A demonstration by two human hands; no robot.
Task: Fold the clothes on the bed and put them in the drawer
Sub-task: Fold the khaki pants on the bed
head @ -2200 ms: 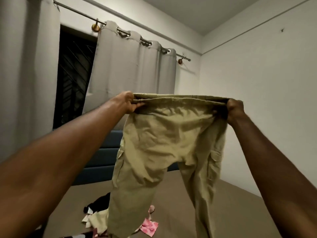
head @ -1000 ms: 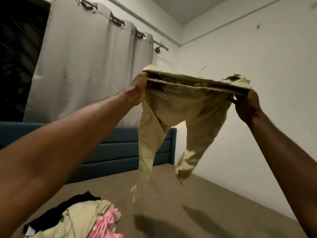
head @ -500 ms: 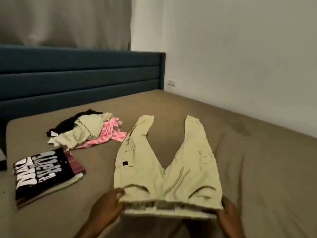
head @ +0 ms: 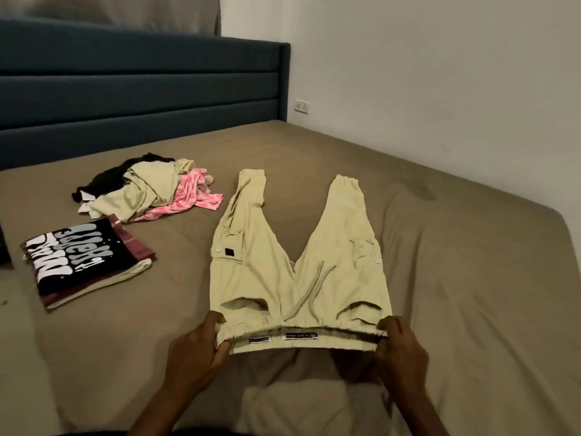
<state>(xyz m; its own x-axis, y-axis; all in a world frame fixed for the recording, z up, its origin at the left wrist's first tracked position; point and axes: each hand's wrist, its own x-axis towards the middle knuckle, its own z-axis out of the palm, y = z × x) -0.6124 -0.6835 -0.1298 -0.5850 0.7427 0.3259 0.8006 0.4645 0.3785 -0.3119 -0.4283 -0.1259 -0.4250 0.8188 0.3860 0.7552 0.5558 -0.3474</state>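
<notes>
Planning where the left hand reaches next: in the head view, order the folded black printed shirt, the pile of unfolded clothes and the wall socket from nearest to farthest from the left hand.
From the left hand, gripping the trousers' waistband:
1. Folded black printed shirt, to its left on the bed.
2. Pile of unfolded clothes, farther back, near the headboard.
3. Wall socket, on the far wall beyond the bed.

Forearms cut off by the near edge. Fingertips of left hand (head: pixel 195 350) and right hand (head: pixel 401 349) tucked out of sight inside the waistband of the khaki trousers (head: pixel 298 278). Print on the two waistband labels (head: pixel 300 336) too small to read. Black garment (head: pixel 103 180) in the far-left heap mostly buried under a pale one, type impossible to tell. Lower layers of the folded stack (head: pixel 88 265) visible only as edges. Dark object (head: pixel 4 247) at the left edge cropped, unidentifiable. Bed (head: pixel 471 294) running out of frame left and near.
</notes>
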